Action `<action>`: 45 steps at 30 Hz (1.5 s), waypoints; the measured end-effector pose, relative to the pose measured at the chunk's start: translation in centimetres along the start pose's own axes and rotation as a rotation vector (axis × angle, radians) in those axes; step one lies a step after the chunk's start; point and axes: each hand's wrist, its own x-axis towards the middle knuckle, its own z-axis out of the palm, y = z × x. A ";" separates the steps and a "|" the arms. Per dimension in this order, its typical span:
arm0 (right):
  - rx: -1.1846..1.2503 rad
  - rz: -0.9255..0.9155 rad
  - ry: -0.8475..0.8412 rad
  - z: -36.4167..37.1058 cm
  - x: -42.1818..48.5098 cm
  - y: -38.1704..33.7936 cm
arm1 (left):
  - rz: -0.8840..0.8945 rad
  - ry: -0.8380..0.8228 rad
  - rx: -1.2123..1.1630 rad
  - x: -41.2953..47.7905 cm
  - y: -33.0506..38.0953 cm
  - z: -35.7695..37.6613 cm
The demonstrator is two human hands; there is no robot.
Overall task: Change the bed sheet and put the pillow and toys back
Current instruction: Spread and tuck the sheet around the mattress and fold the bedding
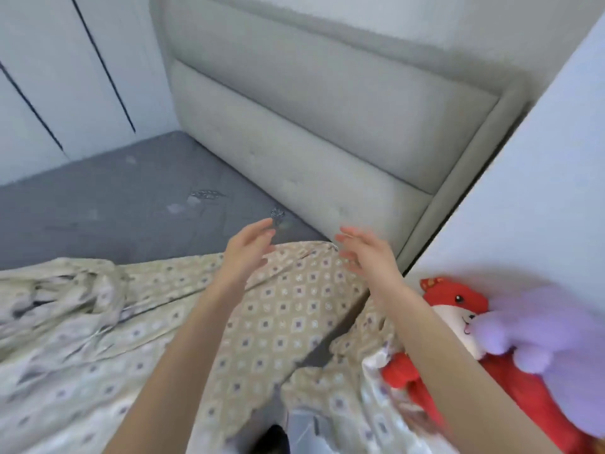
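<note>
Hands hover over a half-made bed as a person leans in from its near edge. The left hand point(250, 245) and right hand point(363, 253) are held apart, palms turned toward each other, with the fingers loose and spread and gripping nothing. Both hang just above the patterned sheet point(281, 309), close to the corner where the grey mattress point(131, 204) meets the padded headboard point(327, 132).

One tip of the sheet reaches the headboard at the bed's right corner. From there the cloth runs back along the right edge and spills over it, and the rest lies bunched in folds across the near side. The far side of the mattress, toward the pale cupboard doors point(65, 77), is bare.

From here one cannot tell whether this is the old sheet coming off or the fresh one going on. Either way the job looks well short of halfway, since the sheet is neither spread flat nor tucked at any corner in view.

A red plush toy point(455, 299) and a purple plush toy point(537, 326) lie touching each other, off the mattress at the right edge and against the wall point(540, 191). They have yet to be returned. No pillow is in sight, so spreading, tucking, pillow and toys all appear to remain.
</note>
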 end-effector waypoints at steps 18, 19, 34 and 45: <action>-0.145 -0.192 -0.736 13.5 -31.8 -0.7 | 0.166 0.678 -0.283 -38.3 -0.3 -15.3; -0.151 -0.193 -0.779 14.9 -33.8 -0.6 | 0.179 0.715 -0.294 -40.6 -0.7 -16.6; -0.129 -0.021 -1.300 32.4 -65.7 10.3 | 0.200 1.215 -0.494 -73.9 -11.5 -35.7; -0.174 0.058 -1.459 46.1 -83.4 17.7 | 0.203 1.400 -0.559 -89.6 -19.8 -48.2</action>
